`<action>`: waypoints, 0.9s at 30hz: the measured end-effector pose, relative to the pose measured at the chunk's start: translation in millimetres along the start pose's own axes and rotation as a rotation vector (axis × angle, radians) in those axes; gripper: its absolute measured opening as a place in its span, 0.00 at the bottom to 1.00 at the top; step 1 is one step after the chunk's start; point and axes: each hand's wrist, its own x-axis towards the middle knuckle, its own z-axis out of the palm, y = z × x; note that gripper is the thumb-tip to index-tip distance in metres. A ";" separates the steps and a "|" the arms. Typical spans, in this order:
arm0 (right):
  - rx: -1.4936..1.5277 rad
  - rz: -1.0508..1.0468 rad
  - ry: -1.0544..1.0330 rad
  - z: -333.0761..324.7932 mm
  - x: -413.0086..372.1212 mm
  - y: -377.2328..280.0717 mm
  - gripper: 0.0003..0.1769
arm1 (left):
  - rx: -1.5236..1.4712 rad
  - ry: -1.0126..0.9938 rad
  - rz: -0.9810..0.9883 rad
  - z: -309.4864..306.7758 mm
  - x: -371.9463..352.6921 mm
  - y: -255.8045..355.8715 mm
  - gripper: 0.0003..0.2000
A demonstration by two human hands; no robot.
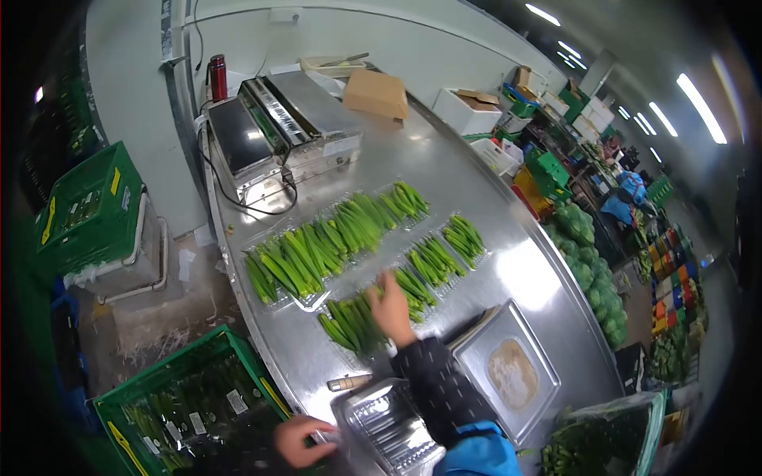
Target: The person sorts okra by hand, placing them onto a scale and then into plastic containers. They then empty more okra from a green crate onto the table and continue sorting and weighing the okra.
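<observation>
okra bunch: lies on the steel table, near end of the front row, at 12 o'clock from the person. right hand is on its 3 o'clock edge, fingers stretched over the pods; pinching any or not, cannot tell. left hand is down at 7 o'clock, curled against the stack of clear trays; gripping or only touching, cannot tell.

risks, as i judge them: pods look loose and overhang their shallow trays, so a sweep of the sleeve could roll some out or knock the next bunch askew. the stack sits close to the table edge; a tug from the left hand could slide it off. a wooden handle lies between stack and bunch, and an arm crossing over could catch it.

counts: front row, four bunches. back row at 11 o'clock, bunches run together, five or six, not sure. one scale at 4 o'clock. one wrapping machine at 12. two green crates off the table's left side.
</observation>
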 end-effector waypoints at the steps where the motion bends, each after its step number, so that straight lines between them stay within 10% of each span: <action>1: 0.068 -0.131 -0.021 -24.1 -38.1 -19.2 0.21 | 0.049 -0.197 0.029 9.8 11.8 13.7 0.15; 3: 0.030 0.231 -0.553 -86.0 -129.7 -55.9 0.15 | 0.309 -0.438 0.342 35.6 26.2 -0.8 0.20; 6: 0.136 0.120 -0.399 -131.8 -247.6 -94.9 0.16 | 0.742 -0.539 0.770 68.8 42.5 -51.3 0.10; 19: -0.398 -0.297 -0.511 -141.8 -343.6 -60.1 0.14 | 0.804 -0.707 0.849 60.5 55.1 -33.5 0.05; 25: -0.229 -0.324 -0.255 -167.5 -339.9 -80.8 0.06 | 0.876 -0.863 0.671 52.7 55.7 27.2 0.06; 27: -0.173 -0.401 -0.028 -198.1 -348.7 -88.4 0.07 | 0.758 -0.833 0.894 69.8 65.4 97.0 0.11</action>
